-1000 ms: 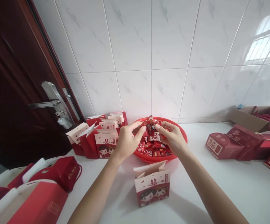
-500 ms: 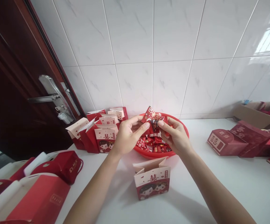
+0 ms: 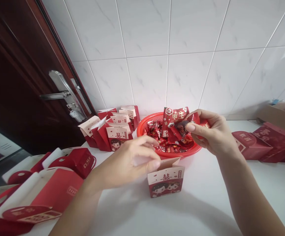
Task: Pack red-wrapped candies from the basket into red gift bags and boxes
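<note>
My right hand [image 3: 212, 132] grips several red wrapped candies [image 3: 176, 118] between thumb and fingers, above the right side of a red plastic basket [image 3: 143, 124]. One packet has white flowers and gold characters; a darker one sits under the thumb. More small wrapped candies [image 3: 170, 148] fill the basket. My left hand [image 3: 136, 160] is open, fingers apart and empty, just left of a paper gift box [image 3: 165, 182]. That box stands upright with its top open, cream above and red below, with two cartoon figures on its front. The left fingertips overlap its upper left edge in view.
Several similar paper boxes [image 3: 119, 136] stand back left against the tiled wall. Larger red boxes [image 3: 56, 186] lie open at the left front. Dark red boxes [image 3: 262, 141] and a cardboard carton [image 3: 277, 114] are at the right. A door with a metal handle [image 3: 56, 95] is at the left.
My left hand has let go of the candies and moved down and left toward the paper box. My right hand has moved right with the candies. The view has shifted slightly.
</note>
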`<state>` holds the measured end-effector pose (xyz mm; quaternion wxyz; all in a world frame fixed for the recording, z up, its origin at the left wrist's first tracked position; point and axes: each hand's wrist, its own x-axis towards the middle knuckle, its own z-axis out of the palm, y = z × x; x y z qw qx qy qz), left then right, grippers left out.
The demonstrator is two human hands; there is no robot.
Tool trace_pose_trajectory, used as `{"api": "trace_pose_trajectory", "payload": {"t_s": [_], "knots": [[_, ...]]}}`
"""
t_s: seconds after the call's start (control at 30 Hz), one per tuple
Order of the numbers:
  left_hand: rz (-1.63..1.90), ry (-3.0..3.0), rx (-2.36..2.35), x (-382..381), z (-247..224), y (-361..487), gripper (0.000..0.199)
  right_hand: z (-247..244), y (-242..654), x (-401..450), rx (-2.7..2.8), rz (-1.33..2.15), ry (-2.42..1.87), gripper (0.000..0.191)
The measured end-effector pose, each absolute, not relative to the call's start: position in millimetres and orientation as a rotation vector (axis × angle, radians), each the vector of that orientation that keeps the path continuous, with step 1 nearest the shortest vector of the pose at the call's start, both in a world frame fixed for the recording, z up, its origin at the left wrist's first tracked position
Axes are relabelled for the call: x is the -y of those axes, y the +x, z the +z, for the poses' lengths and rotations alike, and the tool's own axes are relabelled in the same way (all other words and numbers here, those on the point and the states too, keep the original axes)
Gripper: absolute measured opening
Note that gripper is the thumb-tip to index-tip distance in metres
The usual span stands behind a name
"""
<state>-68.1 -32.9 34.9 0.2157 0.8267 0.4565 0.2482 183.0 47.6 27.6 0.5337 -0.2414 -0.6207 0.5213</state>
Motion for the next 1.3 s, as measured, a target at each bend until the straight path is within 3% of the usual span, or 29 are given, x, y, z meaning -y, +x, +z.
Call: {"api": "trace_pose_trajectory", "payload": {"t_s": [0.13,0.47,0.67,0.93,1.1,1.2,1.3], "knots": [[0.454,2.259,-1.167,44,37,-68,0.023,32,188,-39,1.629,1.246,-0.559,0.025],[0.751,1.948,-1.273,13,4,-52,0.017,25,174,-42,1.907,1.267,-0.517,0.023],[0.678,1.908,-1.18,10,3,-60,0.026,21,172,-46,2.074,1.22,-0.52,0.021],[0.499,2.1,-1.471,13,7,-61,0.042,14,169,-50,2.369,1.062,-0.658,0.016],[0.519,2.157,-1.367,11,6,-65,0.066,13,171,-49,2.52,1.038,-0.729,0.012],[0.472,2.154,-1.289,10,6,-67,0.064,14,170,-46,2.592,1.08,-0.726,0.008],[0.43,2.139,-1.329,11,6,-65,0.062,14,166,-41,2.644,1.025,-0.682,0.016]]}}
